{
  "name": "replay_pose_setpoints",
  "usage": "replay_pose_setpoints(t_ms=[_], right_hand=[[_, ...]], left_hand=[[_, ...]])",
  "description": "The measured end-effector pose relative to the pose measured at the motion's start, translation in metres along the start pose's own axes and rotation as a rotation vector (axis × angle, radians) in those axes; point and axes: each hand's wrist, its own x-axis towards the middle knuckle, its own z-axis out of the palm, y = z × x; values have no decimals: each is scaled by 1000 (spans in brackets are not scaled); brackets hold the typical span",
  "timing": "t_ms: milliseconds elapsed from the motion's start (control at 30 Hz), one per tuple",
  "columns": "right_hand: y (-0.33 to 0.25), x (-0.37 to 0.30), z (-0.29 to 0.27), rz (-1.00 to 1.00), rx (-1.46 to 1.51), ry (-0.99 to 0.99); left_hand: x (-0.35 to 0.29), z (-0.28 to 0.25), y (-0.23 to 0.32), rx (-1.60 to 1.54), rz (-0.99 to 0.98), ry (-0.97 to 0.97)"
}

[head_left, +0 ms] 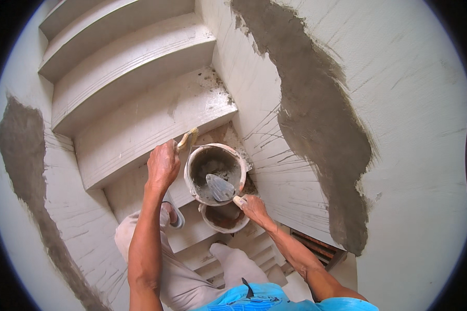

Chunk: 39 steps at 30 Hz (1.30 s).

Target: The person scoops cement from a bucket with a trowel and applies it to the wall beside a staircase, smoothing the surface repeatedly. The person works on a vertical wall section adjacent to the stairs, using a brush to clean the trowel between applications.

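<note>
My left hand [164, 161] is closed around a small pale-handled brush [186, 138] with a yellowish tip, just beyond the upper-left rim of a bucket. The tip's details are too small to make out. In my right hand [253, 207] is the handle of a trowel [219, 187], held at the bucket's near right rim. Its grey, wet-looking blade points into the bucket. The bucket [242, 160] is pale, smeared and partly filled with grey mortar. A second pale bucket [208, 222] with dark grey contents sits partly hidden beneath its near side.
White stairs [140, 122] climb to the upper left, and more steps [254, 254] descend near my feet. Fresh grey mortar patches cover the right wall [316, 103] and left wall [23, 142]. A brown slatted opening [316, 248] lies at lower right.
</note>
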Motion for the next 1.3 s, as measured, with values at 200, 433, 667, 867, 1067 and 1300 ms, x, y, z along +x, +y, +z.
replay_pose_setpoints(t_ms=[200, 433, 667, 867, 1067, 1300], right_hand=[[-16, -8, -9, 95, 43, -6], [-16, -4, -11, 47, 31, -27], [9, 11, -3, 176, -33, -93], [-30, 1, -18, 86, -35, -102], [-18, 8, -4, -34, -88, 11], [-12, 16, -3, -106, -206, 102]], left_hand=[[3, -3, 2, 0, -22, -2], [3, -4, 2, -5, -56, -1], [4, -8, 0, -2, -29, 32], [3, -5, -10, -4, -15, 62], [1, -11, -11, -14, 16, 103], [3, -19, -14, -21, -19, 94]])
